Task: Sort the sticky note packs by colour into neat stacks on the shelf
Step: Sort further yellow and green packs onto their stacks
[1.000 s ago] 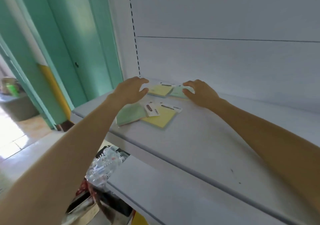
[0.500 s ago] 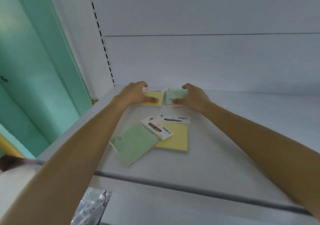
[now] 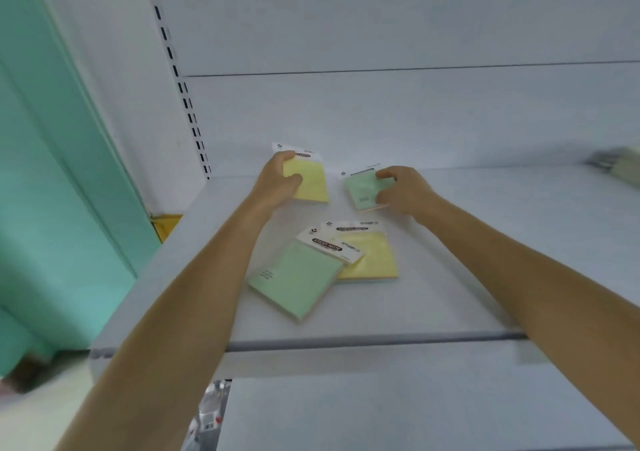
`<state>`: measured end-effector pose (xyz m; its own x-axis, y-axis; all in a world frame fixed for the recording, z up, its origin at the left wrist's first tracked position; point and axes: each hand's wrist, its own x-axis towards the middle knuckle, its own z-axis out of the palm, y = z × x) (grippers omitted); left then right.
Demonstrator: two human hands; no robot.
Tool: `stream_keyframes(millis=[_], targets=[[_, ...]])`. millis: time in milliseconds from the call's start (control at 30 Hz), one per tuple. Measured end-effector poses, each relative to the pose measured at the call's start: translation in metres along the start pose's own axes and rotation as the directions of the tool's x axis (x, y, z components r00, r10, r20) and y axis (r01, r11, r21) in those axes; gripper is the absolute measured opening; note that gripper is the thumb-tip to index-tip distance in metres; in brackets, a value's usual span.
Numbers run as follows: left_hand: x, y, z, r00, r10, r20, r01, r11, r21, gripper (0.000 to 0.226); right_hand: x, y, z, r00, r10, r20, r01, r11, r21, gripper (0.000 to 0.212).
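Now the left hand (image 3: pixel 277 182) grips a yellow sticky note pack (image 3: pixel 310 182) at the far side of the white shelf (image 3: pixel 450 277), its fingers (image 3: pixel 294 181) curled closed over the pack's left edge, thumb on top. Just to its right, the right hand (image 3: pixel 405 190) pinches a green sticky note pack (image 3: pixel 362 190), fingers closed on its right edge; the pack's near edge seems to be at the shelf, though whether it is lifted cannot be told. The two held packs are close but apart. Nearer on the shelf lie two more packs: a second green pack (image 3: pixel 294 280), turned at an angle, whose white header card (image 3: pixel 329 244) reads "STICKY NOTE" and overlaps a second yellow pack (image 3: pixel 375 260) on its right. A slotted upright (image 3: pixel 173 66) runs up the shelf's back panel at far left, beside a teal wall (image 3: pixel 52 190).
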<state>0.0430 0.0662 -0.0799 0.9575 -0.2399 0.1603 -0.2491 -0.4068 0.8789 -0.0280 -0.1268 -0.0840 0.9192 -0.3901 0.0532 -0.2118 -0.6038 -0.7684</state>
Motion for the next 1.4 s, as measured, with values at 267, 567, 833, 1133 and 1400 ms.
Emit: stream_keyframes(millis=[267,567,833,1133,1400], targets=[[-0.003,0.026,0.016,0.988,0.095,0.121,-0.097,0.995,0.006,0.062,-0.018,0.037,-0.041,0.993,0.021,-0.118,0.002,0.982,0.191,0.049],[-0.010,0.132,0.117,0.943,0.163,0.289,-0.165,0.986,-0.017,0.065,-0.058,0.113,-0.165,0.957,0.096,-0.275,0.014,0.927,0.375,0.049],[-0.065,0.214,0.292,0.905,0.173,0.388,-0.113,0.979,-0.173,0.057,-0.119,0.233,-0.307,0.927,0.165,-0.337,-0.013,0.912,0.411,0.047],[-0.071,0.283,0.413,0.965,0.158,0.208,-0.083,0.941,-0.328,0.049,-0.134,0.312,-0.394,0.918,0.153,-0.365,-0.002,0.924,0.382,0.047],[-0.027,0.296,0.465,0.989,0.079,0.121,-0.039,0.954,-0.298,0.051,-0.081,0.337,-0.421,0.937,0.042,-0.345,0.087,0.932,0.351,0.044]])
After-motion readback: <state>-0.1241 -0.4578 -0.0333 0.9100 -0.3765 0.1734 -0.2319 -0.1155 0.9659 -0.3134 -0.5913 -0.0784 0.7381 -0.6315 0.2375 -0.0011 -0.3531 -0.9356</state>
